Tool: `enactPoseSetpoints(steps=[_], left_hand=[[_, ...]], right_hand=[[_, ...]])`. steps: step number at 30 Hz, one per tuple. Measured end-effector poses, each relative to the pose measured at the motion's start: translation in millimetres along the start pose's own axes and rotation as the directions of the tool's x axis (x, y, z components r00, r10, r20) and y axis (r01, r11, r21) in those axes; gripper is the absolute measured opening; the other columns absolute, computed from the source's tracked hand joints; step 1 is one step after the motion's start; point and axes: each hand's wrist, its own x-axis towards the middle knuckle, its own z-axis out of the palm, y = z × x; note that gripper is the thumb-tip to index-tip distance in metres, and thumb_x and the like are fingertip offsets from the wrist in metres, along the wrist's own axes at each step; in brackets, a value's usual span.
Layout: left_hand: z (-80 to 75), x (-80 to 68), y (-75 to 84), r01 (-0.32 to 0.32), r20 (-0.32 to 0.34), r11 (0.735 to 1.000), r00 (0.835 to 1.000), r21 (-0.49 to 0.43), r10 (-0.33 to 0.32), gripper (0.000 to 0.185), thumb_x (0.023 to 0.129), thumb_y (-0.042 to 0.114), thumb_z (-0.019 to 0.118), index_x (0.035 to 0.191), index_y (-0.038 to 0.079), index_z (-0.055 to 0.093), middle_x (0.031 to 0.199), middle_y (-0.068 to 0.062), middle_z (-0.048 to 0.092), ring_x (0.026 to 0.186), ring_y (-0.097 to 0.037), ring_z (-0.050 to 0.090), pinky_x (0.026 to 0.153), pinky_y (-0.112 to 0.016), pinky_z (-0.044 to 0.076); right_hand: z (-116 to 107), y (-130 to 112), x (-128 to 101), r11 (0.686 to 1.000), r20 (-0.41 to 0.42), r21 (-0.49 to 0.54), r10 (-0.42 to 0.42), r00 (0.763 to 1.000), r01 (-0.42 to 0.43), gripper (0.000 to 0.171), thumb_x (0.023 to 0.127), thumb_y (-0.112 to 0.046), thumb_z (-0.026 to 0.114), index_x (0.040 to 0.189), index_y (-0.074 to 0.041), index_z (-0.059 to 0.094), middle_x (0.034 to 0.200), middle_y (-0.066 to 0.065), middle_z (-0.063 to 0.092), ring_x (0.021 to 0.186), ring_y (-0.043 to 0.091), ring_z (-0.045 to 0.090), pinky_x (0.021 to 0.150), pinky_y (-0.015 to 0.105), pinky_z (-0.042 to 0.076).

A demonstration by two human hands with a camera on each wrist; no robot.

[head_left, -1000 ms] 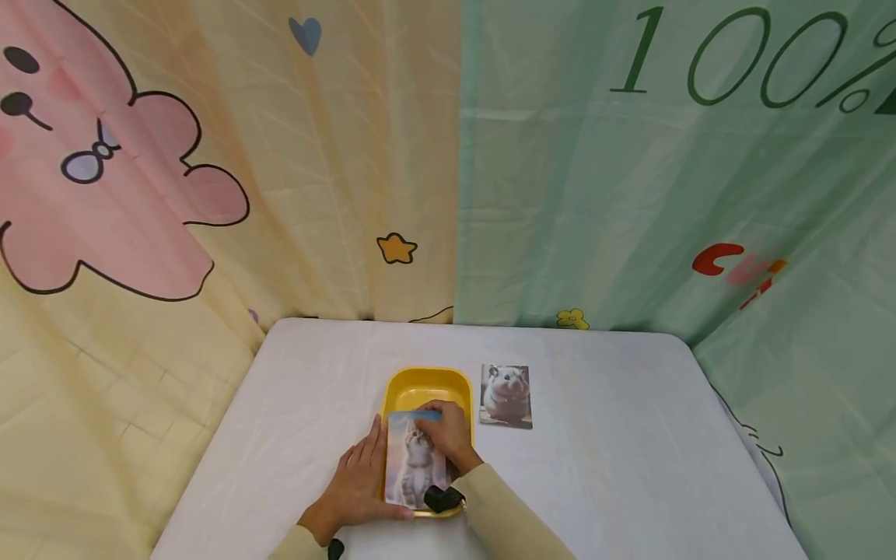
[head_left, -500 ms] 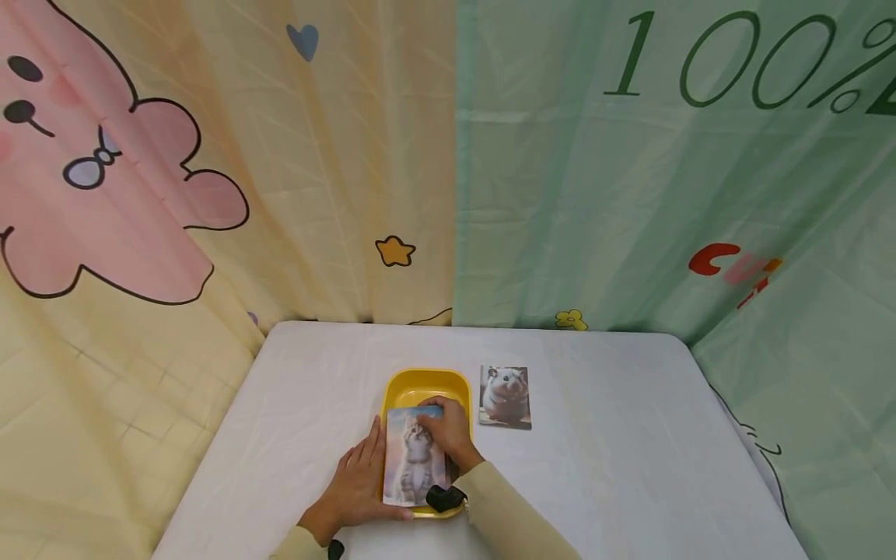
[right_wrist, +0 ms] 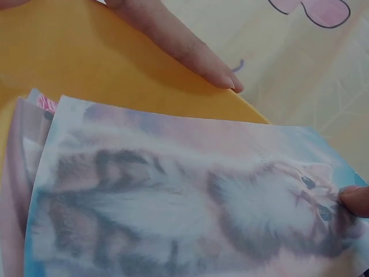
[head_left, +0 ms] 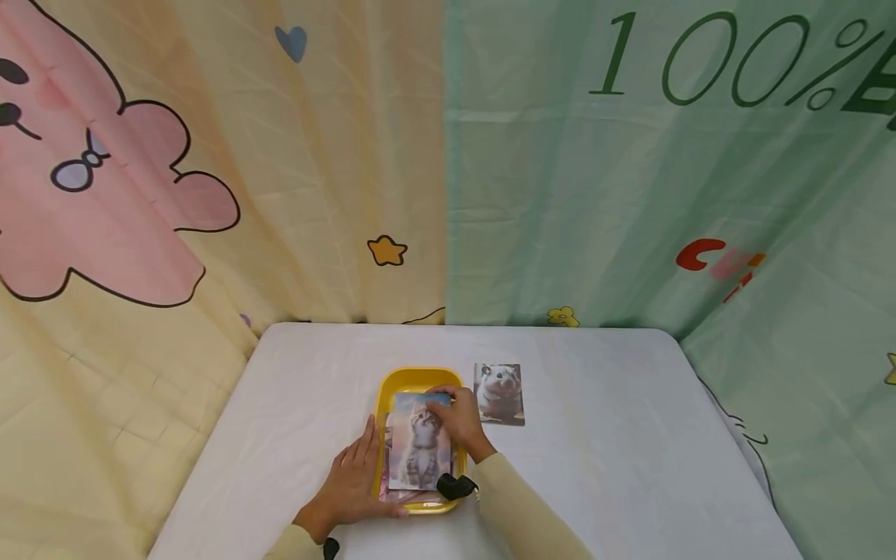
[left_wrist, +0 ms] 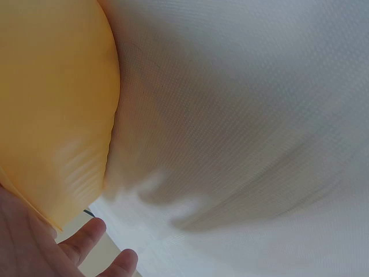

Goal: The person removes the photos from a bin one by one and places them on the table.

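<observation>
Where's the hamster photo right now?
In the head view the hamster photo lies flat on the white table, just right of the yellow tray, beside the right hand.

kitten card (head_left: 420, 440) in tray (head_left: 416, 378), hamster card (head_left: 499, 393) right

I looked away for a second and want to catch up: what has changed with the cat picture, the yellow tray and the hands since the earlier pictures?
The cat picture has slid a little farther into the yellow tray, toward its far end, uncovering pink card edges beneath it near the front. The right hand still presses its top edge. The left hand stays flat against the tray's left side. The hamster picture lies untouched on the table.
</observation>
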Motion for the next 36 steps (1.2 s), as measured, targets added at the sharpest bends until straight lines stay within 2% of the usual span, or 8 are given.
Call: enactPoseSetpoints(steps=[5,11,17,28,31,36], left_hand=[[0.1,0.7,-1.9,-0.009,-0.003,1.000,1.000,0.009,0.009,0.142,0.058,0.085,0.064,0.150,-0.009,0.011,0.159,-0.025,0.000,0.137,-0.042,0.028,0.105,-0.058,0.029],[-1.7,-0.1,-1.6,-0.006,-0.002,1.000,1.000,0.004,0.006,0.142,0.058,0.085,0.063,0.150,-0.009,0.010,0.159,-0.025,0.000,0.138,-0.041,0.027,0.105,-0.058,0.028],[-2.8,-0.5,-0.5,0.001,-0.010,1.000,1.000,-0.009,-0.001,0.142,0.057,0.084,0.065,0.150,-0.009,0.012,0.159,-0.025,0.001,0.138,-0.041,0.028,0.105,-0.058,0.028],[0.5,-1.8,-1.6,-0.014,-0.023,1.000,1.000,-0.016,0.013,0.142,0.058,0.085,0.064,0.150,-0.009,0.011,0.159,-0.025,0.001,0.137,-0.042,0.028,0.105,-0.058,0.029],[1.1,-1.9,-1.0,-0.008,-0.015,1.000,1.000,-0.021,0.007,0.142,0.057,0.084,0.065,0.150,-0.009,0.011,0.159,-0.025,0.000,0.137,-0.042,0.027,0.106,-0.058,0.028],[2.4,-0.4,-0.5,0.021,0.011,0.999,1.000,-0.027,-0.021,0.144,0.056,0.086,0.064,0.151,-0.007,0.008,0.159,-0.022,-0.003,0.139,-0.041,0.025,0.107,-0.058,0.026]], right_hand=[[-10.3,4.2,4.4,1.000,-0.049,0.016,0.028,0.998,-0.027,0.014,0.083,-0.010,0.074,0.096,-0.005,0.075,0.101,0.014,0.069,0.084,0.023,0.063,0.070,0.029,0.053],[-24.0,11.4,11.4,0.992,-0.121,0.081,0.110,0.986,-0.101,0.018,0.082,-0.009,0.076,0.097,0.000,0.073,0.102,0.019,0.067,0.083,0.022,0.063,0.067,0.029,0.053],[-38.1,16.4,16.2,0.985,-0.166,0.137,0.129,0.978,-0.107,0.017,0.083,-0.006,0.074,0.098,0.004,0.072,0.104,0.021,0.065,0.086,0.023,0.063,0.068,0.030,0.054],[-76.4,22.4,24.6,0.980,-0.242,0.067,0.200,0.949,-0.190,0.018,0.084,-0.012,0.076,0.100,-0.005,0.075,0.111,0.017,0.066,0.098,0.031,0.064,0.081,0.042,0.054],[-89.4,29.3,27.1,0.974,-0.262,0.071,0.227,0.938,-0.216,0.017,0.084,-0.013,0.075,0.099,-0.006,0.075,0.110,0.016,0.066,0.097,0.030,0.063,0.080,0.041,0.054],[-114.4,36.9,30.8,0.963,-0.293,0.111,0.267,0.918,-0.244,0.019,0.084,-0.013,0.075,0.102,-0.005,0.074,0.111,0.017,0.065,0.097,0.028,0.062,0.075,0.031,0.053]])
